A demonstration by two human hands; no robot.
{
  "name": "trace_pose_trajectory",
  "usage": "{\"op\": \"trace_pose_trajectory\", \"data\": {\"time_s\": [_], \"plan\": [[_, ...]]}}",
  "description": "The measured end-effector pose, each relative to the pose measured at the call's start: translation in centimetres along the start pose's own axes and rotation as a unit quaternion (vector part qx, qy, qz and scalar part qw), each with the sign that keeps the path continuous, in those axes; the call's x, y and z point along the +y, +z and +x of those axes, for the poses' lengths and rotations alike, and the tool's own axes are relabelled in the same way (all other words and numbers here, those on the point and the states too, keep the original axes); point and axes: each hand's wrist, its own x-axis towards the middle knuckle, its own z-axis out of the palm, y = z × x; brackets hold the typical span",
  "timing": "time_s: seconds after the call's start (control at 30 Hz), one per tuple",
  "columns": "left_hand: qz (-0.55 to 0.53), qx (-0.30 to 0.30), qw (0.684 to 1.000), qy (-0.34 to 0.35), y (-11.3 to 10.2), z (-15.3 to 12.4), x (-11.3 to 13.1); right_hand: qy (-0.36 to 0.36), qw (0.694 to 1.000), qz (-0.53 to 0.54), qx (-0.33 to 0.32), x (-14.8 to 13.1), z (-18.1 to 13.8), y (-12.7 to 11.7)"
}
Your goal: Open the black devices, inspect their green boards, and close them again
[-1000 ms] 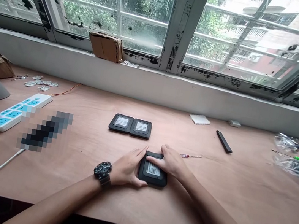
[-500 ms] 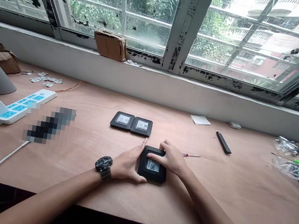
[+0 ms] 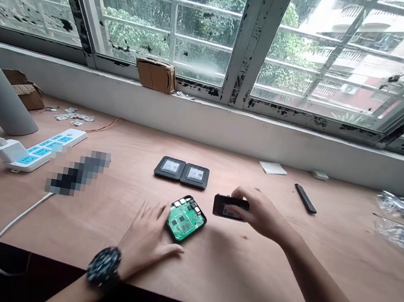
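Note:
A black square case base with a green circuit board (image 3: 185, 219) inside lies turned at an angle on the table. My left hand (image 3: 150, 233) rests beside its left edge, fingers spread, thumb below the near corner; a black watch (image 3: 104, 266) is on that wrist. My right hand (image 3: 254, 209) grips a black case cover (image 3: 221, 206) by its edge and holds it tilted up above the table, right of the board. A pale label shows partly under the fingers. Behind, two closed black cases with white labels (image 3: 170, 167) (image 3: 195, 174) lie side by side.
A white power strip (image 3: 46, 149) with a plugged-in charger (image 3: 10, 157) and a pixelated dark object (image 3: 78, 173) are at left. A grey cylinder (image 3: 1, 89) leans there. A black bar (image 3: 305, 199), white paper (image 3: 272, 168) and plastic bags (image 3: 390, 233) lie at right.
The cover has come off the case, and my right hand has carried it right. The green board is now exposed. My left hand has moved left and opened, and the base has turned.

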Motion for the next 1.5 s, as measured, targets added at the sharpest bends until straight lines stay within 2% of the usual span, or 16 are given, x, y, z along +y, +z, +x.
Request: {"op": "trace_pose_trajectory", "data": {"time_s": [0.1, 0.17, 0.3, 0.37, 0.5, 0.67, 0.83, 0.97, 1.1, 1.2, 1.33, 1.5], "plan": [[0.019, 0.01, 0.999, -0.032, -0.7, -2.3, -0.8, -0.113, 0.992, -0.047, -0.033, 0.2, -0.7, 0.2], [0.011, 0.007, 0.999, -0.042, -1.1, -2.5, -1.2, -0.142, 0.988, -0.042, -0.041, 1.1, -1.8, 1.0], [-0.035, -0.006, 0.999, -0.017, -1.6, -0.9, -1.7, -0.105, 0.993, -0.031, 0.036, 4.7, -4.9, 3.5], [-0.062, -0.025, 0.998, 0.0, -1.5, 0.0, -1.6, -0.077, 0.995, -0.015, 0.053, 6.7, -6.3, 4.8], [-0.087, -0.049, 0.995, 0.009, -0.6, 1.0, -0.8, -0.038, 0.999, 0.018, 0.025, 9.0, -7.9, 6.3], [-0.052, -0.047, 0.997, 0.024, 0.1, 1.2, -0.6, 0.005, 0.997, 0.076, 0.017, 8.9, -8.0, 6.4], [0.021, -0.076, 0.996, 0.052, 0.2, 0.3, -2.6, 0.001, 0.991, 0.129, -0.021, 8.4, -7.7, 5.7], [0.046, -0.092, 0.991, 0.08, 0.2, -0.2, -3.8, 0.028, 0.99, 0.136, 0.016, 8.3, -7.6, 5.1], [0.065, -0.093, 0.99, 0.088, 0.5, -0.2, -4.1, 0.064, 0.989, 0.125, 0.04, 8.2, -7.8, 4.5], [0.073, -0.098, 0.988, 0.089, 0.6, -0.3, -4.2, 0.081, 0.992, 0.097, 0.0, 8.3, -8.1, 4.4], [0.075, -0.102, 0.988, 0.093, 0.5, -0.2, -4.1, 0.069, 0.995, 0.026, -0.06, 8.3, -8.2, 4.9], [0.065, -0.103, 0.989, 0.088, 0.5, -0.1, -3.9, 0.047, 0.997, -0.003, -0.065, 8.2, -8.0, 5.4]]}}
